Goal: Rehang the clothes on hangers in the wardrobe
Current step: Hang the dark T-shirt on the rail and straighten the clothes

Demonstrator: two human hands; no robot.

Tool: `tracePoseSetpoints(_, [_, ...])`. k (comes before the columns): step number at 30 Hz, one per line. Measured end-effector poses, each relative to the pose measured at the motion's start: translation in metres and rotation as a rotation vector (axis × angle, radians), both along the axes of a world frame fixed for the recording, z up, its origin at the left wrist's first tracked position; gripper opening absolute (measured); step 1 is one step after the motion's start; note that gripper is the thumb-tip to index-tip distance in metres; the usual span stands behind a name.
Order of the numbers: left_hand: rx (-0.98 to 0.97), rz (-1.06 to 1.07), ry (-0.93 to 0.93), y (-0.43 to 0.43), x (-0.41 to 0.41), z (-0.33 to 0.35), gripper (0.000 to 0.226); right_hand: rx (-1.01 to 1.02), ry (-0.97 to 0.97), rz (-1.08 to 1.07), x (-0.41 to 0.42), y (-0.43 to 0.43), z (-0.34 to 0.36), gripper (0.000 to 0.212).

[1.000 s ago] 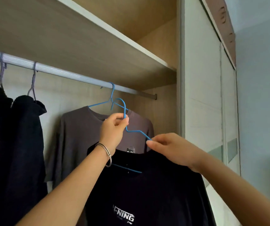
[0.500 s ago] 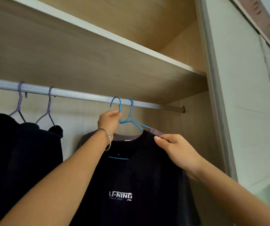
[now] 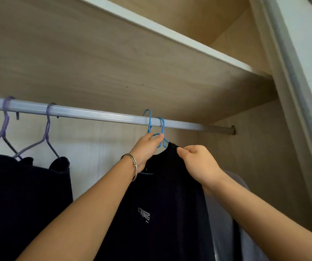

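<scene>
A black T-shirt (image 3: 162,204) with a white logo hangs on a blue wire hanger (image 3: 162,127), whose hook sits over the silver wardrobe rail (image 3: 87,113). My left hand (image 3: 147,147), a bangle on its wrist, grips the hanger's neck just under the rail. My right hand (image 3: 198,164) pinches the shirt's right shoulder. A second blue hanger hook (image 3: 148,117) sits on the rail just to the left. It carries a grey shirt (image 3: 234,185), mostly hidden behind the black one.
Two purple hangers (image 3: 46,132) on the rail's left part carry dark garments (image 3: 19,204). A wooden shelf (image 3: 113,59) runs close above the rail. The wardrobe's side wall (image 3: 255,157) and white door frame (image 3: 298,91) stand at the right.
Both hands raised the black T-shirt and its blue hanger from in front of the grey shirt up to the rail. The hook now sits over the rail. The view tilted upward.
</scene>
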State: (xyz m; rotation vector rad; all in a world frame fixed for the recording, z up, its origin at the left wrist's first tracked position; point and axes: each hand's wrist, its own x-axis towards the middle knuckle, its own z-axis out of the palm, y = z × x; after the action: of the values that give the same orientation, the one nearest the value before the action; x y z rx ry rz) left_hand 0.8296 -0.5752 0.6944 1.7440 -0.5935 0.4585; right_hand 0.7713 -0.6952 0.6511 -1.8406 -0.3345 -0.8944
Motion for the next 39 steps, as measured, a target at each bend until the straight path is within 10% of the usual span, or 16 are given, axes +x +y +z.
tracePoseSetpoints(3, [-0.023, 0.066, -0.002, 0.002, 0.009, -0.009, 0.010, -0.096, 0.033, 0.066, 0.005, 0.006, -0.012, 0.032])
tracePoseSetpoints(7, [-0.031, 0.145, 0.014, 0.001, 0.013, -0.010, 0.057, -0.204, 0.081, 0.125, 0.000, 0.002, -0.013, 0.043])
tracePoseSetpoints(13, [0.109, 0.334, 0.043, -0.013, -0.002, -0.009, 0.069, -0.622, -0.177, -0.556, 0.001, -0.045, 0.010, 0.035])
tracePoseSetpoints(18, [0.291, 0.427, 0.112, -0.030, -0.015, -0.012, 0.023, -0.863, 0.221, -0.388, 0.017, -0.058, 0.017, 0.038])
tracePoseSetpoints(28, [0.427, 0.838, 0.127, 0.009, -0.030, -0.002, 0.030, -0.267, 0.194, 0.206, 0.015, -0.035, 0.008, 0.006])
tracePoseSetpoints(39, [0.503, 1.067, 0.164, 0.081, -0.084, 0.012, 0.036, -0.052, 0.211, 0.501, -0.013, 0.043, 0.008, 0.008])
